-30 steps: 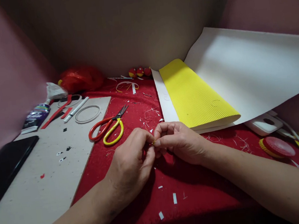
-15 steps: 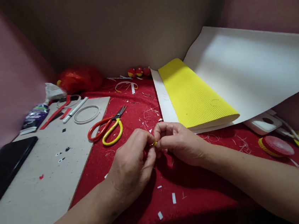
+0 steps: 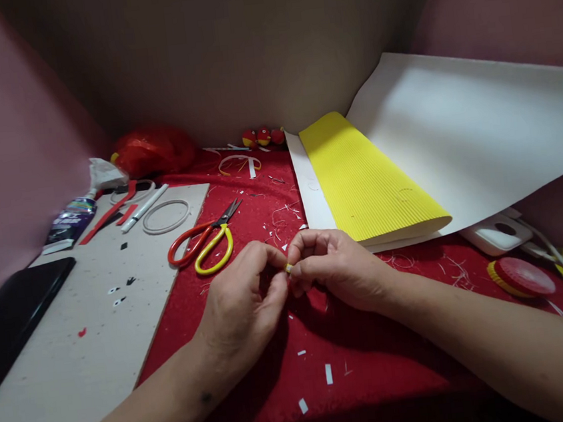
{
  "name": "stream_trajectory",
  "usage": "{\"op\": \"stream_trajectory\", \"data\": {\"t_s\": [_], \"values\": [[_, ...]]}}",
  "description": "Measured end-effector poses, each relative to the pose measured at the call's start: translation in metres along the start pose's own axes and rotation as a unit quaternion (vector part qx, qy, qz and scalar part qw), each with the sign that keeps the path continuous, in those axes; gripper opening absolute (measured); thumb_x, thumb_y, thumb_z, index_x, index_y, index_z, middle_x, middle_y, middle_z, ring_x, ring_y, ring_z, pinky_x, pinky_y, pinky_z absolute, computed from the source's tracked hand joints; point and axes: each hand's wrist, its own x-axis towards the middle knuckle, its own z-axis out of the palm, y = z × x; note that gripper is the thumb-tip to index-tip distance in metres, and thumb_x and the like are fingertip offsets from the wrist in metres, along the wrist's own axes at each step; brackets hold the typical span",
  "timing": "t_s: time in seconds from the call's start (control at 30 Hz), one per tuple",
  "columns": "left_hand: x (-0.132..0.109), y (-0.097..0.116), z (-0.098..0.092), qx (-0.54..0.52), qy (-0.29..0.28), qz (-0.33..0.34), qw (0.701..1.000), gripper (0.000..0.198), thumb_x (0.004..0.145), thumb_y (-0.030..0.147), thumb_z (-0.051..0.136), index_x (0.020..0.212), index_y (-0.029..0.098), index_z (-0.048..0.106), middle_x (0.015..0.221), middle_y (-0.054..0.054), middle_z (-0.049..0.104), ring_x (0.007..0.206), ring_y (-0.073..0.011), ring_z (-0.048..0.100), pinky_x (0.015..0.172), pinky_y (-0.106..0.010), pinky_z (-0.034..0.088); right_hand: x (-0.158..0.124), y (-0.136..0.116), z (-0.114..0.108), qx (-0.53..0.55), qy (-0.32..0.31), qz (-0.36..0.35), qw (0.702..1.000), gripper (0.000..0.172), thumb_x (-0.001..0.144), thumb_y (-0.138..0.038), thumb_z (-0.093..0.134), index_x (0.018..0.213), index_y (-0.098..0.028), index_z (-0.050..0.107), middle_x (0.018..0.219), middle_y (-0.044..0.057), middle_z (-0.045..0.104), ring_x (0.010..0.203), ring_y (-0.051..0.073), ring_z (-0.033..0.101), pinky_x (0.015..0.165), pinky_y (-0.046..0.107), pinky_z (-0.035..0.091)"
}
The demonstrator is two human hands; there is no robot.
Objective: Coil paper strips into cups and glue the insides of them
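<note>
My left hand [image 3: 246,294] and my right hand [image 3: 335,269] meet fingertip to fingertip above the red cloth [image 3: 379,375]. Pinched between them is a tiny yellow piece [image 3: 289,268], mostly covered by the fingers; it looks like a small roll or strip of paper. Both hands are closed on it. Scissors [image 3: 207,240] with one red and one yellow handle lie just left of my left hand, blades apart. Behind my right hand lies a folded sheet of yellow corrugated paper [image 3: 365,175].
A grey board [image 3: 103,384] at left carries a black phone-like slab [image 3: 21,319], a glue tube [image 3: 70,223], a white pen [image 3: 145,208] and a ring [image 3: 166,217]. Small red-and-yellow figures [image 3: 263,136] stand at the back. White sheet [image 3: 479,130] and round discs [image 3: 524,276] are right.
Both hands have shifted very slightly left, and the fingertips have turned the small yellow piece a little, showing a paler side. The surrounding things have not been moved.
</note>
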Motion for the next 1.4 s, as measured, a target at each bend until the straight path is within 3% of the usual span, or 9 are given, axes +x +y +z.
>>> {"op": "stream_trajectory", "data": {"t_s": [0.17, 0.43, 0.67, 0.8, 1.03, 1.2, 1.4], "values": [[-0.001, -0.001, -0.003, 0.028, 0.025, -0.010, 0.999, 0.008, 0.079, 0.013, 0.052, 0.085, 0.016, 0.056, 0.075, 0.000, 0.061, 0.064, -0.0096, 0.057, 0.061, -0.022, 0.044, 0.001, -0.002, 0.002, -0.004, 0.032, -0.002, 0.999, 0.010, 0.063, -0.010, 0.062, 0.069, -0.015, 0.056, 0.056, -0.004, 0.057, 0.048, 0.010, 0.058, 0.052, 0.022, 0.043], [-0.002, -0.006, -0.001, 0.143, 0.060, 0.151, 0.976, 0.008, 0.081, 0.010, 0.050, 0.082, 0.010, 0.057, 0.074, -0.004, 0.058, 0.068, -0.0105, 0.055, 0.063, -0.021, 0.043, -0.002, -0.005, 0.006, -0.140, 0.095, -0.033, 0.985, 0.006, 0.064, -0.011, 0.059, 0.067, -0.015, 0.055, 0.059, -0.004, 0.054, 0.051, 0.008, 0.051, 0.053, 0.021, 0.042], [-0.002, -0.009, 0.003, 0.200, 0.059, 0.177, 0.962, 0.008, 0.083, 0.011, 0.048, 0.082, 0.010, 0.056, 0.073, -0.004, 0.058, 0.064, -0.0117, 0.055, 0.059, -0.023, 0.043, -0.005, -0.001, 0.006, -0.268, 0.105, -0.093, 0.953, 0.008, 0.069, -0.008, 0.054, 0.068, -0.016, 0.056, 0.059, -0.004, 0.054, 0.052, 0.006, 0.046, 0.050, 0.018, 0.039], [-0.003, -0.010, 0.004, 0.280, 0.060, 0.198, 0.937, 0.010, 0.083, 0.013, 0.049, 0.078, 0.012, 0.057, 0.070, -0.003, 0.058, 0.062, -0.0138, 0.057, 0.055, -0.026, 0.041, -0.005, 0.000, 0.006, -0.307, 0.112, -0.105, 0.939, 0.009, 0.069, -0.007, 0.053, 0.067, -0.015, 0.057, 0.060, -0.004, 0.055, 0.054, 0.007, 0.048, 0.051, 0.019, 0.040], [-0.004, -0.007, 0.006, 0.341, 0.051, 0.204, 0.916, 0.013, 0.084, 0.014, 0.047, 0.076, 0.014, 0.057, 0.066, -0.003, 0.057, 0.057, -0.0159, 0.056, 0.049, -0.028, 0.038, -0.008, 0.002, 0.007, -0.349, 0.124, -0.126, 0.920, 0.010, 0.069, -0.007, 0.053, 0.068, -0.015, 0.058, 0.061, -0.002, 0.057, 0.055, 0.009, 0.051, 0.054, 0.021, 0.041], [-0.002, -0.001, 0.007, 0.391, 0.036, 0.220, 0.893, 0.016, 0.081, 0.011, 0.048, 0.067, 0.018, 0.051, 0.059, -0.001, 0.050, 0.048, -0.0162, 0.048, 0.042, -0.029, 0.032, -0.009, 0.003, 0.008, -0.376, 0.128, -0.138, 0.907, 0.011, 0.069, -0.007, 0.052, 0.068, -0.015, 0.058, 0.061, -0.001, 0.059, 0.055, 0.009, 0.051, 0.054, 0.022, 0.041], [0.001, 0.008, 0.007, 0.440, 0.064, 0.237, 0.864, 0.020, 0.078, 0.008, 0.048, 0.062, 0.020, 0.046, 0.054, 0.000, 0.046, 0.043, -0.0162, 0.040, 0.041, -0.029, 0.026, -0.008, 0.000, 0.009, -0.364, 0.132, -0.131, 0.913, 0.012, 0.067, -0.004, 0.053, 0.065, -0.014, 0.058, 0.059, -0.002, 0.058, 0.054, 0.008, 0.050, 0.054, 0.020, 0.041]]}}
